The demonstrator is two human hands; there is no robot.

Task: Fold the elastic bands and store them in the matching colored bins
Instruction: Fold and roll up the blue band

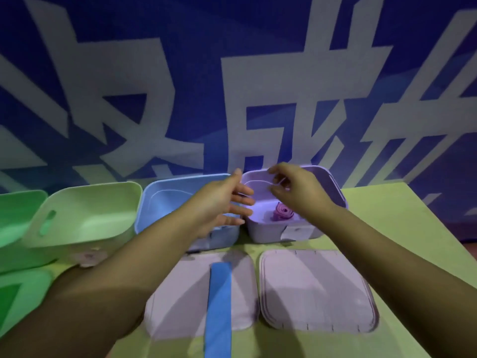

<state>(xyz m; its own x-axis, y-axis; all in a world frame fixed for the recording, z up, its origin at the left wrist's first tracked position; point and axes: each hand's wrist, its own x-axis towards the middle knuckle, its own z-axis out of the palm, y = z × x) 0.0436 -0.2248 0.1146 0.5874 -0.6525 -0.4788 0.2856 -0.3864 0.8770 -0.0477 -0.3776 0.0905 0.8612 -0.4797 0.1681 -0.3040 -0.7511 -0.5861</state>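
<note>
Purple band point(281, 213) rolled in purple bin point(268, 232), below right hand point(296, 187)

We're looking from head height, forward and down, close over the table point(402, 202); bins point(85, 210) run at twelve o'clock, the wall banner point(232, 73) behind.

four bins point(85, 215) – two lids point(317, 290) – two bands point(219, 306).

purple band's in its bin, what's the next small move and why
Probably draw both hands back and reach for the blue band. The rolled purple band already lies in the purple bin, neither left hand nor right hand holds anything, and the blue bin looks empty.
</note>
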